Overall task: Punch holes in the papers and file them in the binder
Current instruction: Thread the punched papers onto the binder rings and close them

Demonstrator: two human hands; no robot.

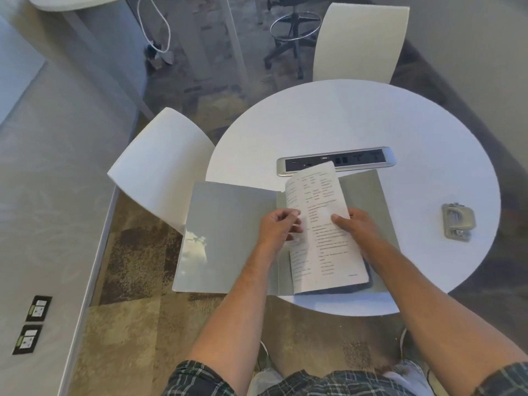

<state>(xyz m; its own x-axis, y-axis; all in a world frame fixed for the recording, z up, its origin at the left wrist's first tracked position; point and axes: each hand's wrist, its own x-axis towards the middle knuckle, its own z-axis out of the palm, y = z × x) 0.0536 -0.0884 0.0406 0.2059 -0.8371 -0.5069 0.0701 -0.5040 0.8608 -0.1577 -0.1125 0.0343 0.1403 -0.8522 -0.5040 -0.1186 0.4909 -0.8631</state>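
The binder's rings are hidden under the papers (320, 224), and the printed text is too blurred to read. The left hand (278, 225) reaches in palm down, fingers curled, pinching the sheets' left edge by the spine. The right hand (357, 224) lies on the right side of the stack, thumb pressed on top, fingers tucked beneath. The papers sit on the right half of the open binder (228, 238), long axis running away from the person. The hole punch (457, 221) rests well apart on the round table (343, 124).

Office, table power hub (336, 161), swivel stool (291, 32)
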